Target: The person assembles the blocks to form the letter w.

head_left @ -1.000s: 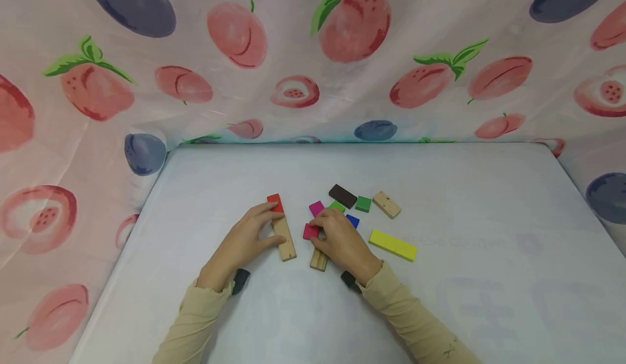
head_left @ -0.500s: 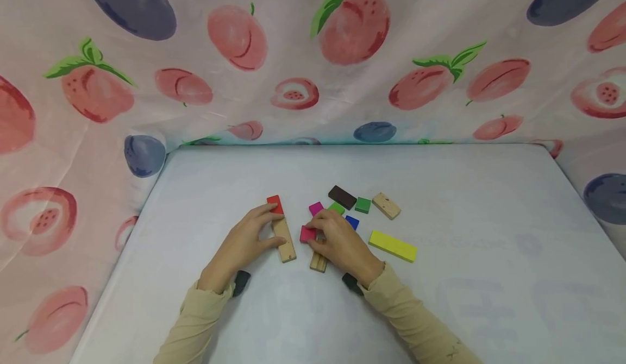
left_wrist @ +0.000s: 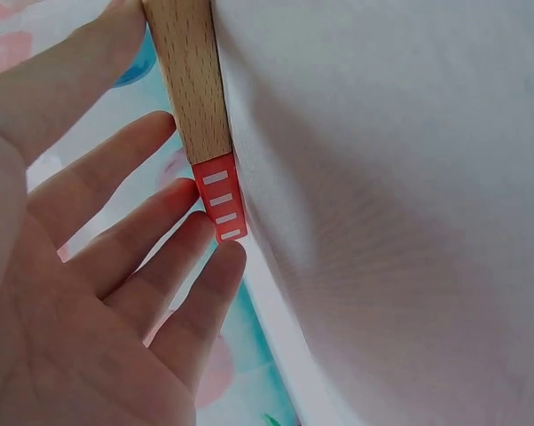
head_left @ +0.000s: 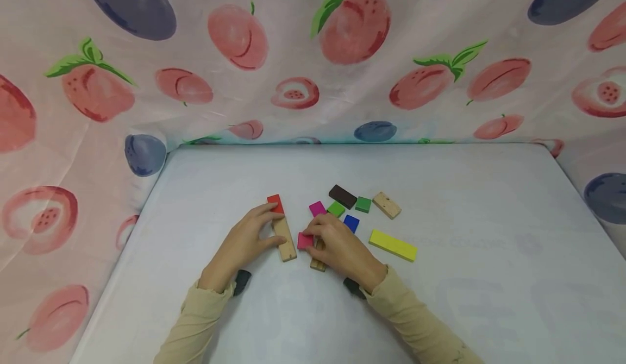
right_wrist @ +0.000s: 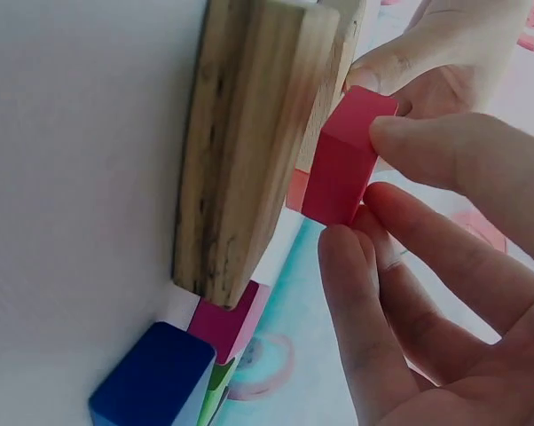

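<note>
My left hand rests beside a plain wooden block and a red block, which lie end to end in a line. In the left wrist view its fingers are extended, fingertips right at the red block, the thumb on the wooden block. White rectangles mark the red block's side. My right hand pinches a small pink block between thumb and fingertips. The right wrist view shows this pink block held beside a grooved wooden block.
Beyond my right hand lie a magenta block, a light green block, a dark brown block, a green block and a blue block. Farther right are another wooden block and a long yellow block.
My right hand has moved the pink block a little left and toward me, closer to the wooden block line. More of the light green and blue blocks shows. The left hand stays put.
</note>
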`<state>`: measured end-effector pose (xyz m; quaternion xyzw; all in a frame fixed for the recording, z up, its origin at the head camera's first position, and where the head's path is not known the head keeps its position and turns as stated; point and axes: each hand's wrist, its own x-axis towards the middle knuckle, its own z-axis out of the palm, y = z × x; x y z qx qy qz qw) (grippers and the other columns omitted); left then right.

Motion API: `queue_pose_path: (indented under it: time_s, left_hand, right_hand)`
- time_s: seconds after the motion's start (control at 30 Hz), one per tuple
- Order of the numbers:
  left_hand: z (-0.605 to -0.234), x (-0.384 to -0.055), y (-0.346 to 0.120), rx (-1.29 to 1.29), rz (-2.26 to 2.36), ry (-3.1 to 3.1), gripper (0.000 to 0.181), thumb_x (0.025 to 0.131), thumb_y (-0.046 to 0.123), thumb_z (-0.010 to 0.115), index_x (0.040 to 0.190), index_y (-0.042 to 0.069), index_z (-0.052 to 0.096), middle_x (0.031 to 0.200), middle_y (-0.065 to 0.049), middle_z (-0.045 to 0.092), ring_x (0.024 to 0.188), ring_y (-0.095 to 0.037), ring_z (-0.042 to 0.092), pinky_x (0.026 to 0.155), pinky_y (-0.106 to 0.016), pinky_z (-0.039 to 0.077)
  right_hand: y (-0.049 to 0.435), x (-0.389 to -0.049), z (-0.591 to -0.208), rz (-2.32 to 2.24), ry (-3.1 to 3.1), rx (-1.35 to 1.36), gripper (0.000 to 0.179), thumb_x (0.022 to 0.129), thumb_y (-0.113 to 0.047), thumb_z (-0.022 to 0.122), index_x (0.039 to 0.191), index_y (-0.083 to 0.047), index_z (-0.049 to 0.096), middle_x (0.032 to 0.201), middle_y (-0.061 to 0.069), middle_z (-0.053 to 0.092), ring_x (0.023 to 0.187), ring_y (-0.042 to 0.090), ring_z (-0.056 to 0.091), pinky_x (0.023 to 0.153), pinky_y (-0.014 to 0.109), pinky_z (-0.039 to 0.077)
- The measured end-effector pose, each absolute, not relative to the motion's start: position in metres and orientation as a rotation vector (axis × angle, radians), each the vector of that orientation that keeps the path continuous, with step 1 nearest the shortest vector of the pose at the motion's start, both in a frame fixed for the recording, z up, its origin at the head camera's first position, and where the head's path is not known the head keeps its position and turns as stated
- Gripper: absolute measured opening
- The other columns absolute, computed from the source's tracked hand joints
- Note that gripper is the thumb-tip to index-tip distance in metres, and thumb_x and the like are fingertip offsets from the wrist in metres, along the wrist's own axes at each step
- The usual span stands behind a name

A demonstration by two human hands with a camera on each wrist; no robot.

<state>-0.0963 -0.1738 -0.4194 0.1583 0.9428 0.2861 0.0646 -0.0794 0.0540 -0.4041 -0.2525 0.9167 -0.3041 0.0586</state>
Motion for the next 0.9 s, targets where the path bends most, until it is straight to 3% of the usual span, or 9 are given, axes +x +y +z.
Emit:
queue_pose_path:
  time_s: [0.9]
  left_hand:
    - [-0.4194,-0.0967,-0.1735,0.472,0.861,2.844,0.053,0.083,0.032,0.081,0.129,0.011,0.066,0.151,-0.008,0.047,0.143,-0.03,0.039,0.113,-0.05,0.039]
  right_hand:
    - [0.055,-0.0699,-0.4023,-0.896,2.609,-0.894,0.023,0.084,-0.013,0.08,0.105,-0.006,0.077,0.102,0.002,0.066,0.09,0.013,0.057,0.071,0.015,0.052]
